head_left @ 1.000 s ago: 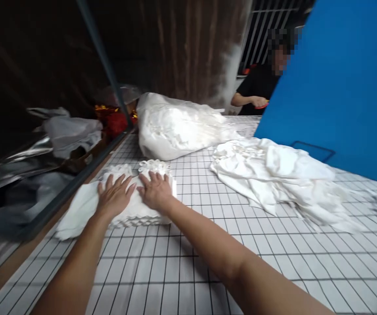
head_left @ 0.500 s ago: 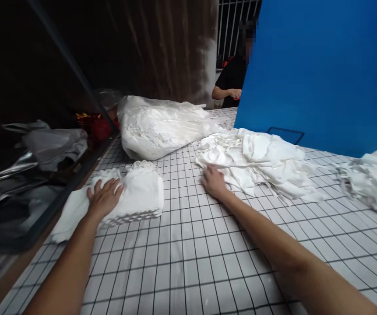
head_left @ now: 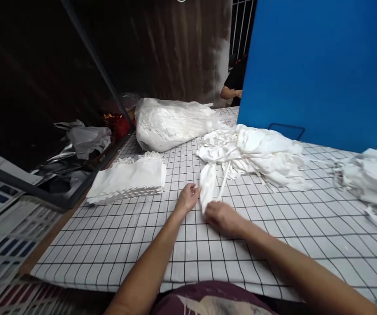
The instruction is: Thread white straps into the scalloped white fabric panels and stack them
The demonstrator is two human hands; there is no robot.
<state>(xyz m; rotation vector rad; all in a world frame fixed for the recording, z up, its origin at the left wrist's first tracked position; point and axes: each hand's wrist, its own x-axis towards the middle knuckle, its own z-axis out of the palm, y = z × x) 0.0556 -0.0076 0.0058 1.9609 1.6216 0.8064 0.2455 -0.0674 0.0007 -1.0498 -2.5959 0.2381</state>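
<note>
Head view, left hand and right hand both pinching a white cloth piece on the gridded tabletop, loose cloth pile just behind, folded stack to the left, blue board behind.

Co-worker at the far end is mostly hidden behind the blue panel; only a dark sleeve and forearm show. White fabric stack is cut off by the right edge. Red items beyond the table are too dim to identify.
</note>
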